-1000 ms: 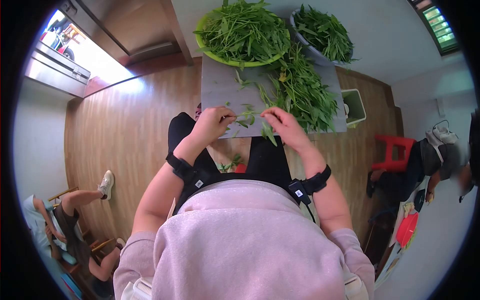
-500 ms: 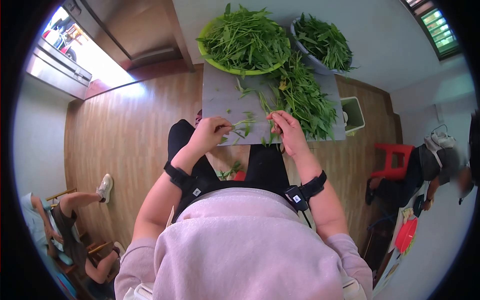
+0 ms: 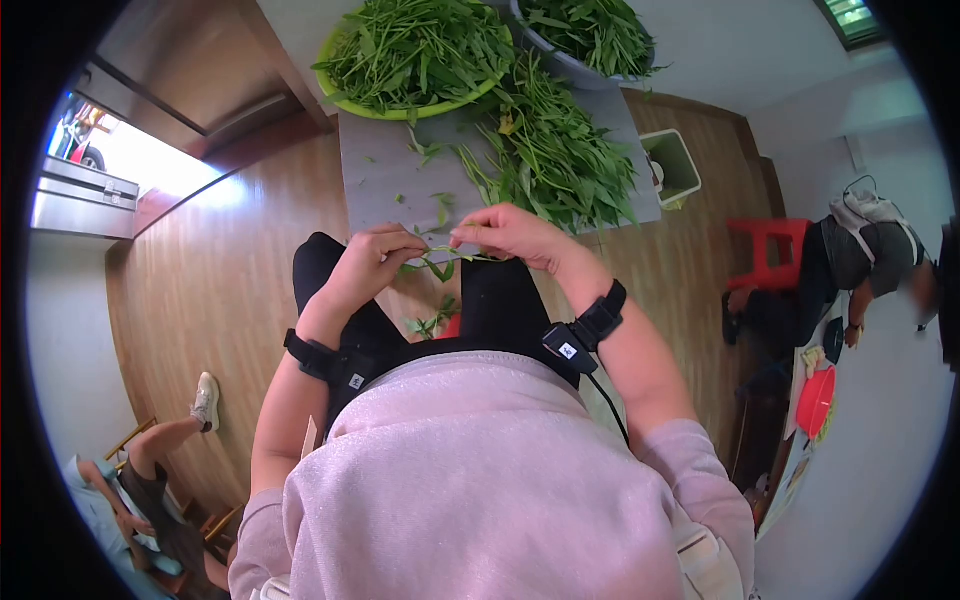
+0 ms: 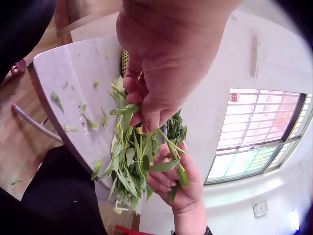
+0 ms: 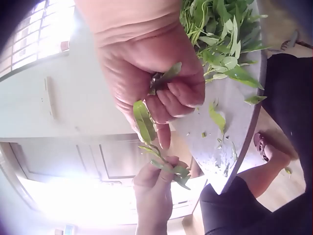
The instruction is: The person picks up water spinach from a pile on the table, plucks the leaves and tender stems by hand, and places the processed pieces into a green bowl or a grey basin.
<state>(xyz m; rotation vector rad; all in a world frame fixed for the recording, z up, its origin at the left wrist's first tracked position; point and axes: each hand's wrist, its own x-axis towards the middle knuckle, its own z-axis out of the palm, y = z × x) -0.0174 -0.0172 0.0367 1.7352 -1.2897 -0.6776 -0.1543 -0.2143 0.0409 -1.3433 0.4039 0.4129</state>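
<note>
Over the table's front edge, my left hand (image 3: 375,262) pinches a leafy water spinach stem (image 4: 168,142) between thumb and fingertips. My right hand (image 3: 515,237) is close beside it, its fingers at the other end of that stem. In the right wrist view, its fingers curl in around a loose leaf (image 5: 170,77) against the palm. A heap of water spinach (image 3: 565,150) lies on the grey table (image 3: 385,165) beyond the hands. Picked greens fill a yellow-green basin (image 3: 400,113) and a grey-blue basin (image 3: 565,62) at the back.
Leaf scraps (image 3: 442,205) lie scattered on the tabletop. A pale bin (image 3: 690,180) stands right of the table, with a red stool (image 3: 768,250) farther out. One person (image 3: 150,500) sits at the lower left; another (image 3: 870,250) is at the far right. Greens (image 3: 430,325) lie below, between the knees.
The head view has shifted, so the table sits farther left and higher. Half a second ago the hands were apart; now the right hand has come in to the stem in the left hand.
</note>
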